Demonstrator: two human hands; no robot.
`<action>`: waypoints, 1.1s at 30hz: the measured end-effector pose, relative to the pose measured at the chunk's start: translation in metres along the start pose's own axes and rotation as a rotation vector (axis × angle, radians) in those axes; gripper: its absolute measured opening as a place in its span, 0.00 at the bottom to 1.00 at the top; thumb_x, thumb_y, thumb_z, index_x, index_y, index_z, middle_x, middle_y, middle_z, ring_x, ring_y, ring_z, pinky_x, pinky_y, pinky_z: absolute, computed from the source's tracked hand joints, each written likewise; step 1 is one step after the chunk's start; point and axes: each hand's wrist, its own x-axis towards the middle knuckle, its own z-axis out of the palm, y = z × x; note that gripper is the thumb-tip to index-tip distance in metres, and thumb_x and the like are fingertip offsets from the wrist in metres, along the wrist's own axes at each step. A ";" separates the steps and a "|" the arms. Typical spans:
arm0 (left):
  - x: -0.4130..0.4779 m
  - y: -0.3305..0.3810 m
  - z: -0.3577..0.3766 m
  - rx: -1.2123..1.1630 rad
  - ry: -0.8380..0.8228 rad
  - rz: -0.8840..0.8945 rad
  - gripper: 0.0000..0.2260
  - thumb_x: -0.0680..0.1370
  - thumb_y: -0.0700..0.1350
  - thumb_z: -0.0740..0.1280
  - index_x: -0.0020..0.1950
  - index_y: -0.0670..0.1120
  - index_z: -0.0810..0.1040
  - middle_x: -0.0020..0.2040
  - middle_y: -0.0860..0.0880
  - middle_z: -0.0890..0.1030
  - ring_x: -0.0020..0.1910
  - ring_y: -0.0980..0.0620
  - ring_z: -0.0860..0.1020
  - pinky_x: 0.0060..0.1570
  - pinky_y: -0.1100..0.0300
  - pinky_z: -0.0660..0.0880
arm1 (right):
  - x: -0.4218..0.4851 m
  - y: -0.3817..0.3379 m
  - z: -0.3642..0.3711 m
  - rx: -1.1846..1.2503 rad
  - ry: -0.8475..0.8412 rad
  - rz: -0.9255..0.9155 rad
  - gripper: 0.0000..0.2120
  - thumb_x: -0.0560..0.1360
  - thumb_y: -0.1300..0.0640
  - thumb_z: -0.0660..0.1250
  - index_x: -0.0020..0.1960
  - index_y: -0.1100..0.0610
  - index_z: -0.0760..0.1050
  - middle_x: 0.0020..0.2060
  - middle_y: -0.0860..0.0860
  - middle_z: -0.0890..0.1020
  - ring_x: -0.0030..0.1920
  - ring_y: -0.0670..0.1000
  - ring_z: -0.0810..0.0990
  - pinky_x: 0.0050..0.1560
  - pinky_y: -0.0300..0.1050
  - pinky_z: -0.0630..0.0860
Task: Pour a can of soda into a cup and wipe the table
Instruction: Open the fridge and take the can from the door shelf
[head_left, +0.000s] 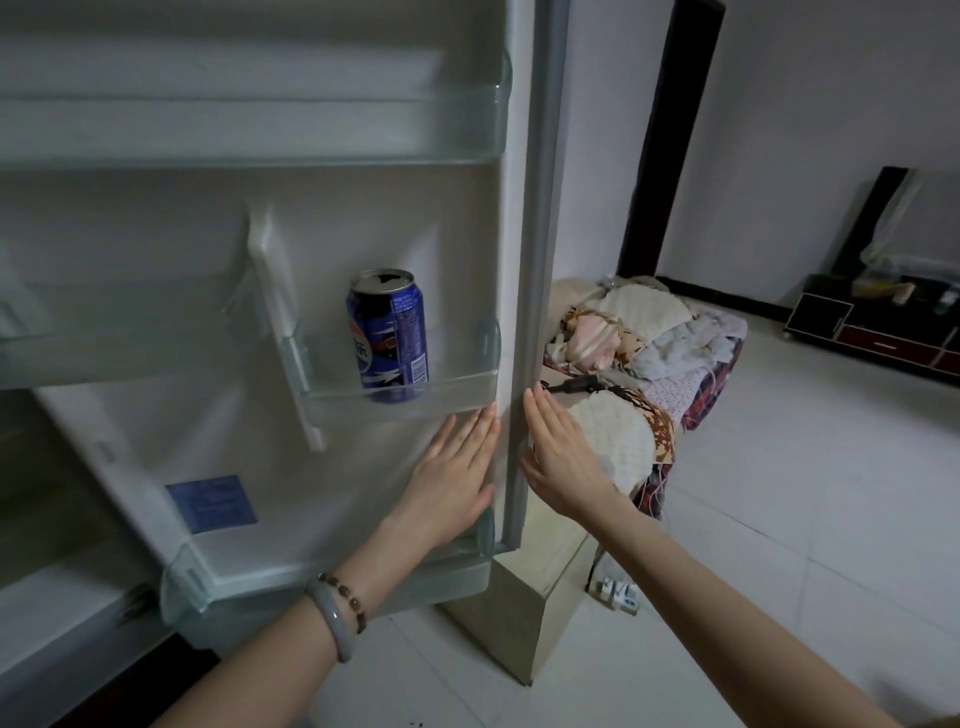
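Observation:
A blue soda can (388, 335) stands upright in a clear shelf (457, 389) on the inside of an open fridge door (363, 218). My left hand (452, 478) lies flat with straight fingers on the door's inner face, just below that shelf. My right hand (558, 462) is also flat, fingers straight, against the door's outer edge by the grey seal (535, 260). Neither hand holds anything. No cup or cloth is in view.
The fridge body (47, 597) is at the lower left. Behind the door edge a low bed or sofa carries piled clothes (649, 332). A power strip (618, 592) lies on the white tiled floor. A dark TV stand (872, 327) is at the far right wall.

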 end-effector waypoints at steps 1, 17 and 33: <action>-0.001 0.001 0.002 -0.006 0.007 -0.003 0.31 0.80 0.54 0.49 0.74 0.43 0.35 0.72 0.46 0.30 0.73 0.48 0.33 0.73 0.50 0.37 | -0.001 0.001 0.001 -0.007 -0.001 -0.009 0.30 0.79 0.57 0.55 0.76 0.62 0.45 0.76 0.58 0.48 0.77 0.53 0.46 0.74 0.44 0.40; -0.022 0.025 -0.030 -0.042 0.049 -0.085 0.30 0.81 0.53 0.52 0.75 0.45 0.37 0.77 0.48 0.40 0.74 0.52 0.37 0.73 0.53 0.36 | -0.016 0.005 -0.024 -0.065 -0.069 -0.098 0.29 0.80 0.57 0.56 0.76 0.61 0.49 0.76 0.58 0.52 0.76 0.55 0.51 0.74 0.44 0.43; -0.073 -0.040 -0.170 -0.547 0.714 -0.415 0.22 0.73 0.44 0.71 0.67 0.47 0.72 0.57 0.55 0.76 0.57 0.58 0.74 0.58 0.67 0.67 | 0.024 -0.092 -0.131 0.512 0.101 -0.234 0.28 0.75 0.67 0.58 0.74 0.55 0.60 0.70 0.50 0.67 0.68 0.47 0.66 0.67 0.37 0.62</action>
